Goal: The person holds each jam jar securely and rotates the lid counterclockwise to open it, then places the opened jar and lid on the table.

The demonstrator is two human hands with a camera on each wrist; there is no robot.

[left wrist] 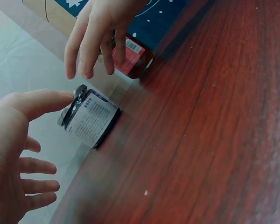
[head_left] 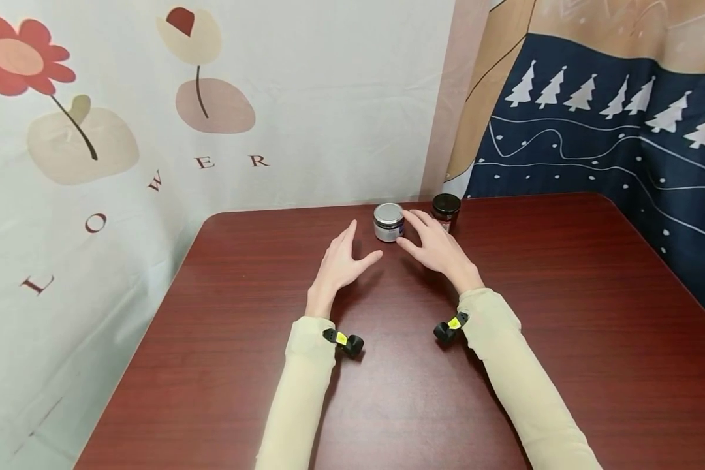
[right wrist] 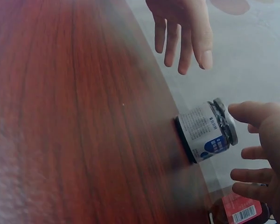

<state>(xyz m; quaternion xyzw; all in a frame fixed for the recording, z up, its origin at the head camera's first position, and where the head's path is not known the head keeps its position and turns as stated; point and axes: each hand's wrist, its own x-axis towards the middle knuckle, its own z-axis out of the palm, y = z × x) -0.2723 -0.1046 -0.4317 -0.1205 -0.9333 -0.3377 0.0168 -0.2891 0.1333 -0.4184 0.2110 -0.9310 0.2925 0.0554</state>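
Observation:
A small glass jar with a silver lid [head_left: 388, 222] stands upright near the table's back edge. Its white and blue label [right wrist: 203, 133] and dark contents show in the right wrist view. My left hand [head_left: 339, 262] is held to the jar's left, thumb and fingers spread, apart from it. The right hand [head_left: 437, 247] hovers at the jar's right side with fingers extended; whether a fingertip touches the jar I cannot tell. Behind the right hand stands a second jar with a black lid [head_left: 446, 203], partly hidden; its red label with a barcode [left wrist: 129, 53] shows in the left wrist view.
The dark red wooden table [head_left: 399, 398] ends just behind the jars. A pale cloth with flower prints and letters [head_left: 329, 98] hangs at the back and left. On the right hangs a navy cloth with white trees [head_left: 599, 143].

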